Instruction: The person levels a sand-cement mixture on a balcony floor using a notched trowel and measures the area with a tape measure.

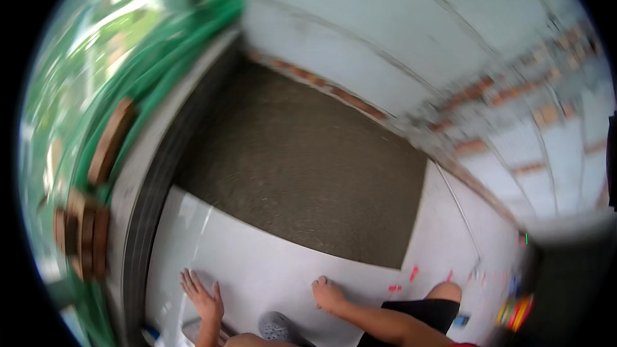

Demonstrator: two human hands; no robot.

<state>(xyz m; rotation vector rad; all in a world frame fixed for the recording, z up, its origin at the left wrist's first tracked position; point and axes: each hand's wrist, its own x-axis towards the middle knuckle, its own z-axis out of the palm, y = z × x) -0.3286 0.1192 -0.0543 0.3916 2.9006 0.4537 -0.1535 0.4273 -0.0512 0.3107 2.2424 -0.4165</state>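
My left hand (pixel 203 297) is open, fingers spread, on or just over a large pale floor tile (pixel 263 263). To its right, my right hand (pixel 326 293) is closed in a loose fist above the same tile; whatever its fingers hold, if anything, is hidden. Beyond the tile's far edge lies a bed of grey-brown mortar (pixel 295 160), smooth on top. Several small red tile levelling clips (pixel 395 288) sit along the joint right of my right hand. A grey clog (pixel 274 326) rests on the tile between my arms.
A dark sill (pixel 149 225) and green netting (pixel 170 71) border the left side, with bricks (pixel 83 231) stacked there. Unplastered block walls (pixel 360 19) close the far side and right. A thin rod (pixel 457 209) lies on the right tiles; a red-and-yellow item (pixel 515 311) stands nearby.
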